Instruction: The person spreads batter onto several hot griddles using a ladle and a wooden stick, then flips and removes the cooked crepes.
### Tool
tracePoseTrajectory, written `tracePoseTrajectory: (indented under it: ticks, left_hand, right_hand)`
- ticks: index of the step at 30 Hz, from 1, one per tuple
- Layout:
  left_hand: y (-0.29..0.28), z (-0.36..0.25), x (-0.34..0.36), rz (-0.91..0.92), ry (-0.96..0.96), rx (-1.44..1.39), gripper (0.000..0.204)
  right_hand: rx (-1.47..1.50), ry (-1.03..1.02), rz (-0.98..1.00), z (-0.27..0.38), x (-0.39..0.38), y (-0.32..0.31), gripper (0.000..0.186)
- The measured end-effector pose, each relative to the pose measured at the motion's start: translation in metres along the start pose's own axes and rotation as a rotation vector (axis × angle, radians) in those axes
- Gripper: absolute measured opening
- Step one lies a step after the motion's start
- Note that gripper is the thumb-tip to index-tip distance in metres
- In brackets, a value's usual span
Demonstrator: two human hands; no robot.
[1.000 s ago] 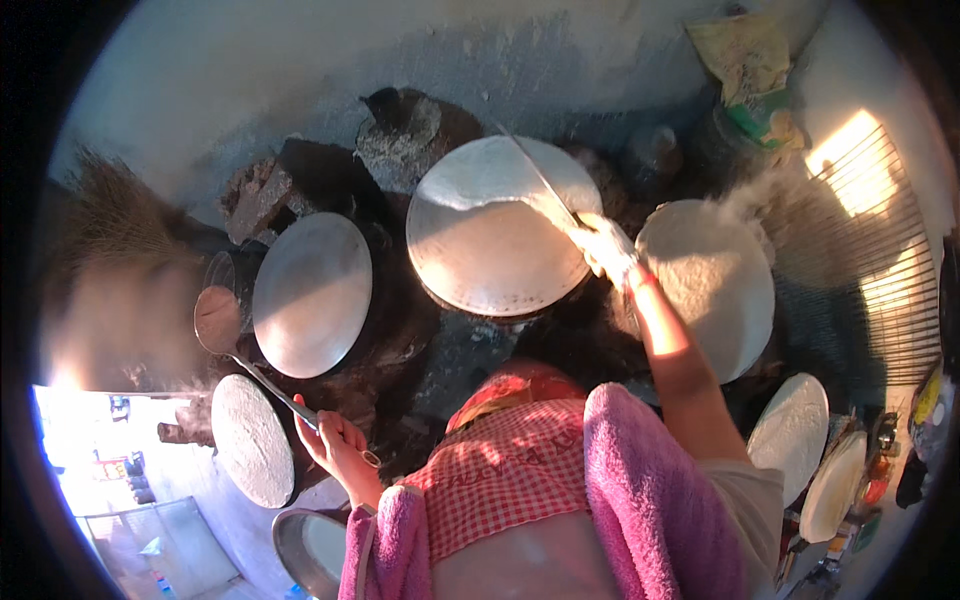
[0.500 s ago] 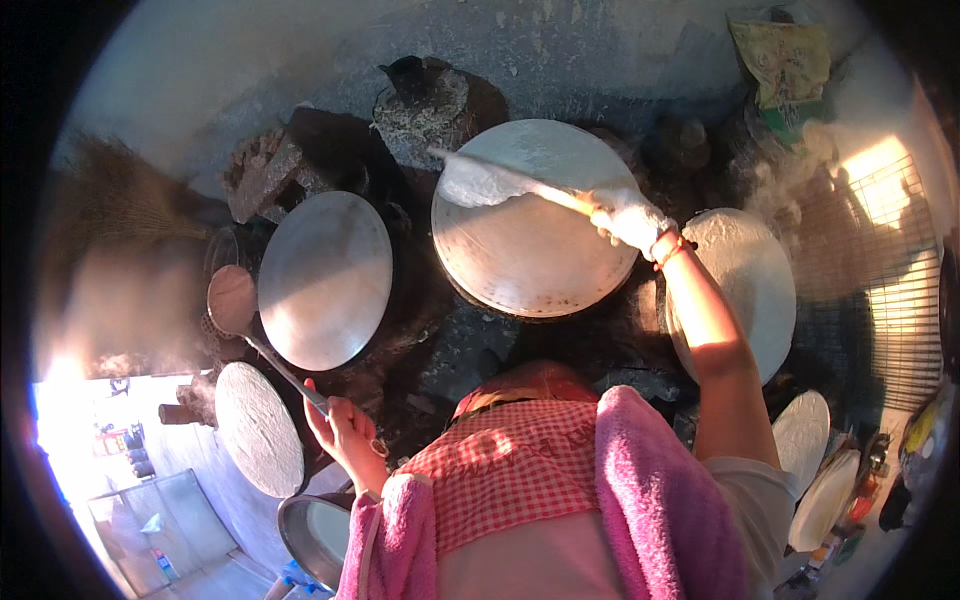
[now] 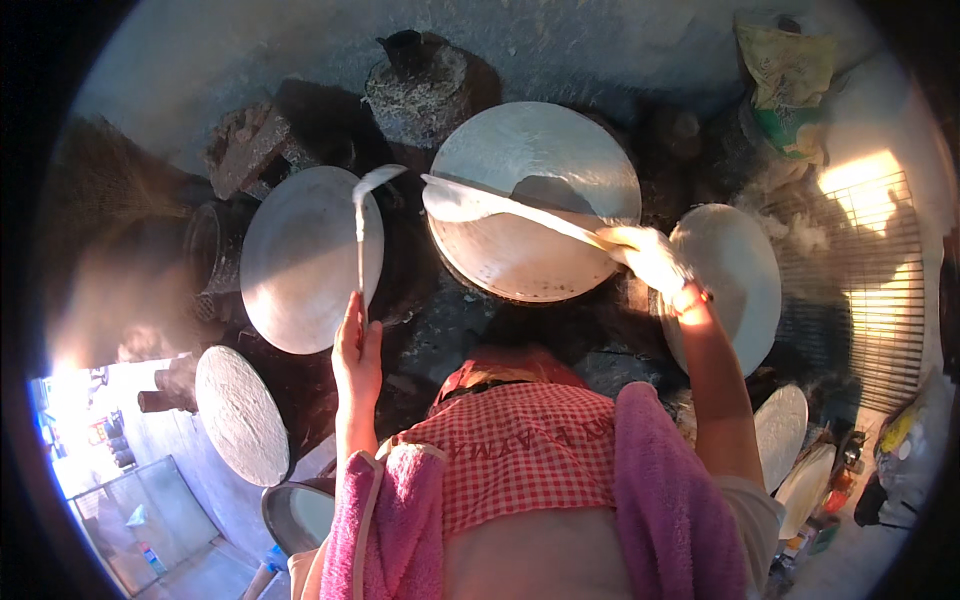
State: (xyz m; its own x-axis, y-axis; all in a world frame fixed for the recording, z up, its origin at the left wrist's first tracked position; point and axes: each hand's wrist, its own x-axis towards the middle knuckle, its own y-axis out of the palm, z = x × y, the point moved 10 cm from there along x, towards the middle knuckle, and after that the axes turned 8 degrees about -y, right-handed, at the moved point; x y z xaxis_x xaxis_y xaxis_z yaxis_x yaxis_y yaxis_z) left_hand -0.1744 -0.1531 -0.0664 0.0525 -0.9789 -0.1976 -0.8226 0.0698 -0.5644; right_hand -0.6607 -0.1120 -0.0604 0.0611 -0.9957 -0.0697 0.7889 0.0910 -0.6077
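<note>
Left hand (image 3: 356, 350) up now, fingers clenched round the thin handle of a ladle (image 3: 362, 225), and that handle runs almost straight away from the body, the pale bowl at its far end tipped over the right edge of the left round griddle (image 3: 300, 262). Right hand (image 3: 652, 258) is out over the middle round griddle (image 3: 535, 200), fingers gripped on the near end of a long flat spatula (image 3: 505, 205); its long axis runs leftward and slightly away from the hand, the broad pale blade lying across the pan towards its left rim. So each pan has its own hand: the ladle sits nearer the left pan, the spatula blade well inside the middle one. A third round plate (image 3: 735, 280) lies just behind the right wrist, partly covered by the forearm. Whether the spatula blade touches the surface or rides above it is hard to call; glare flattens everything. The ladle bowl's contents cannot be made out. Another pale disc (image 3: 240, 415) lies low left, stacked plates (image 3: 790, 450) low right, a wire rack (image 3: 880, 290) beyond, and clay stoves (image 3: 415, 85) behind sit dark and indistinct
</note>
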Motion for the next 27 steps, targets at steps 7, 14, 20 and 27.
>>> tracePoseTrajectory:
  ticks: [7, 14, 20, 27]
  left_hand:
    - [0.042, -0.072, -0.018, 0.048, 0.091, 0.385, 0.062]
    - [0.038, -0.031, -0.098, 0.145, 0.019, 0.279, 0.067]
    - [0.069, -0.051, -0.125, 0.427, 0.257, 0.216, 0.063]
    - [0.030, -0.066, -0.100, 0.633, -0.195, -0.766, 0.052]
  right_hand:
    - [0.316, 0.171, -0.067, -0.038, 0.013, 0.008, 0.032]
    - [0.347, 0.235, -0.025, -0.011, -0.083, 0.061, 0.032]
    - [0.219, 0.399, -0.220, -0.093, -0.221, 0.155, 0.049]
    - [1.179, 0.391, -0.701, 0.039, -0.097, 0.224, 0.018]
